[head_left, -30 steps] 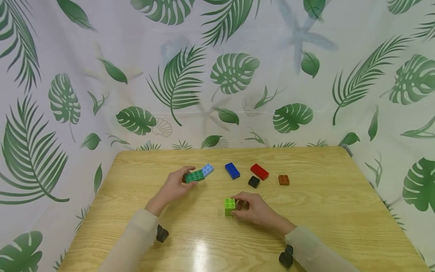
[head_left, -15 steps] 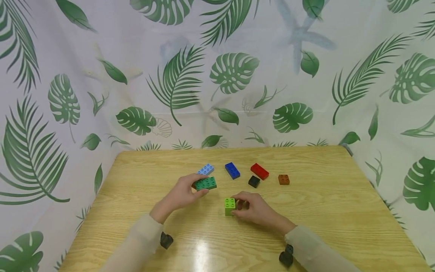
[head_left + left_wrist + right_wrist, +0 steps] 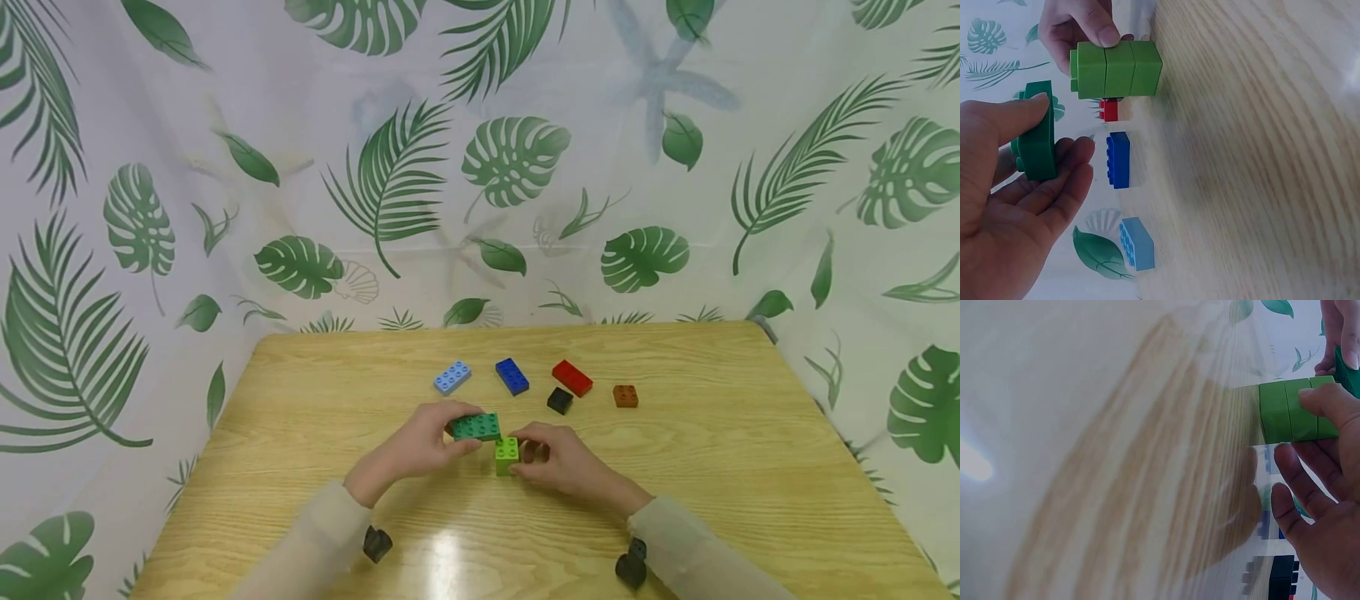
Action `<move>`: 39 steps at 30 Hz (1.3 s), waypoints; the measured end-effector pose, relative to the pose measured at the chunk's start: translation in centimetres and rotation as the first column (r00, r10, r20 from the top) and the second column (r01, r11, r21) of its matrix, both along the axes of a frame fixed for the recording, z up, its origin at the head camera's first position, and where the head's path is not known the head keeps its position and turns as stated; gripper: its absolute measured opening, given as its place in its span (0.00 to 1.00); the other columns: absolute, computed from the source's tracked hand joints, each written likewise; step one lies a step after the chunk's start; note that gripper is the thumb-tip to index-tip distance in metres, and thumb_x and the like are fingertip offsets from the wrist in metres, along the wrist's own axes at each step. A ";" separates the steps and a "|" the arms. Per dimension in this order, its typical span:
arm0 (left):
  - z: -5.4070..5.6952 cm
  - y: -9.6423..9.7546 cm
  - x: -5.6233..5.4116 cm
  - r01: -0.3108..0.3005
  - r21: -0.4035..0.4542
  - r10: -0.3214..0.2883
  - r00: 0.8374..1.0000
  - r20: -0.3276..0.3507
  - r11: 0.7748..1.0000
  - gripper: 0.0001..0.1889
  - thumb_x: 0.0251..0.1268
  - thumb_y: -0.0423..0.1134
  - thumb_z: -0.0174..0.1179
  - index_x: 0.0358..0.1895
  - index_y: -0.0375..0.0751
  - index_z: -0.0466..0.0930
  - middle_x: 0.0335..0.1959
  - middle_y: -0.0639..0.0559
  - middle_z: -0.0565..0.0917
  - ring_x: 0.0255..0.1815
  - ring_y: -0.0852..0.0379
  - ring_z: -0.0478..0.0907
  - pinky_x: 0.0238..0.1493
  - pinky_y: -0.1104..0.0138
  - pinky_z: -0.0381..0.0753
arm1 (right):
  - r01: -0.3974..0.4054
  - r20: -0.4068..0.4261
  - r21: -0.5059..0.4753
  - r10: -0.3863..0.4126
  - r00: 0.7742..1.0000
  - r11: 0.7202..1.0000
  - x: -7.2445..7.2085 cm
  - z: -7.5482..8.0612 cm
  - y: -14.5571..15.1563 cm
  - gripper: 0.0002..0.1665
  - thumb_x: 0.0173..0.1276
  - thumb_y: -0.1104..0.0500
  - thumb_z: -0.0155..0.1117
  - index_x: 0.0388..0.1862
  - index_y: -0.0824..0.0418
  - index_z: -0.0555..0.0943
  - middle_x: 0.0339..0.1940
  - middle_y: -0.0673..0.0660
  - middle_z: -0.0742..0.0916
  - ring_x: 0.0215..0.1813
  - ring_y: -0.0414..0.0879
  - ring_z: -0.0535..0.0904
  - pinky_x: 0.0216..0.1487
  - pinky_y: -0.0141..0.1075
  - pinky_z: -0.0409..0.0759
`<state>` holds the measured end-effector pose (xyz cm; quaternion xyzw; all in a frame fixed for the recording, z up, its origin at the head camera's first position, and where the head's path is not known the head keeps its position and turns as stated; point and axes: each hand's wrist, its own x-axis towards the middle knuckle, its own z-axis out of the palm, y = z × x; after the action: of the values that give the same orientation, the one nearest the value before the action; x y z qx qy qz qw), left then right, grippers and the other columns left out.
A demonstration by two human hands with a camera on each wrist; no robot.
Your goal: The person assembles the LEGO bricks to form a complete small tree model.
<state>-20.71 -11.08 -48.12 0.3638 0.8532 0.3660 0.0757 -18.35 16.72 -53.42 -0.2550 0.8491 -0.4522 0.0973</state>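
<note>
My left hand (image 3: 420,437) pinches a dark green toy building brick (image 3: 476,427) between thumb and fingers, its studs facing up. The brick is lifted above the table, just to the upper left of a lime green stack (image 3: 506,457). Three lime bricks make up this stack (image 3: 1119,70), one on top of another, as the left wrist view shows. It stands upright on the table with my right hand (image 3: 566,460) gripping its right side. In the right wrist view, the thumb lies along the stack (image 3: 1288,412) and the lower fingers are spread loosely.
Farther back on the wooden table (image 3: 697,467) lie a light blue brick (image 3: 453,377), a blue brick (image 3: 512,377) and a red brick (image 3: 572,377). Nearer are a small black brick (image 3: 559,400) and an orange-brown one (image 3: 626,396). A leaf-patterned curtain (image 3: 420,283) hangs behind.
My left hand has carried the dark green brick right and nearer, from beside the light blue brick to close over the lime stack. My right hand and the stack have stayed put.
</note>
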 end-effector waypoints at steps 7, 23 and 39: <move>-0.2 0.3 0.4 0.018 -0.033 -0.018 1.000 0.023 0.999 0.20 0.73 0.36 0.68 0.65 0.37 0.82 0.53 0.48 0.88 0.44 0.61 0.80 0.47 0.68 0.82 | -0.010 -0.003 -0.011 0.010 1.000 1.000 0.0 0.0 0.0 0.23 0.70 0.56 0.76 0.62 0.59 0.85 0.46 0.54 0.89 0.43 0.43 0.84 0.42 0.31 0.80; -0.2 0.9 0.8 0.065 -0.117 -0.063 0.998 0.015 0.991 0.21 0.75 0.37 0.66 0.67 0.36 0.81 0.54 0.47 0.88 0.47 0.60 0.81 0.49 0.69 0.81 | -0.016 -0.030 -0.009 0.016 0.999 1.000 -0.1 -0.1 0.0 0.25 0.69 0.56 0.76 0.63 0.62 0.85 0.45 0.53 0.89 0.42 0.39 0.83 0.42 0.31 0.81; 0.0 1.0 0.8 0.053 -0.199 -0.053 0.999 0.002 0.979 0.24 0.75 0.37 0.66 0.71 0.36 0.78 0.50 0.45 0.88 0.40 0.63 0.76 0.41 0.71 0.78 | -0.009 -0.020 0.000 0.009 1.000 1.000 -0.1 -0.1 0.0 0.25 0.70 0.56 0.76 0.64 0.62 0.84 0.47 0.52 0.89 0.41 0.38 0.82 0.41 0.31 0.80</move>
<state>-19.88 -10.06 -48.13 0.3776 0.8757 0.2760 0.1198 -18.47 16.68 -53.55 -0.2633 0.8488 -0.4494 0.0909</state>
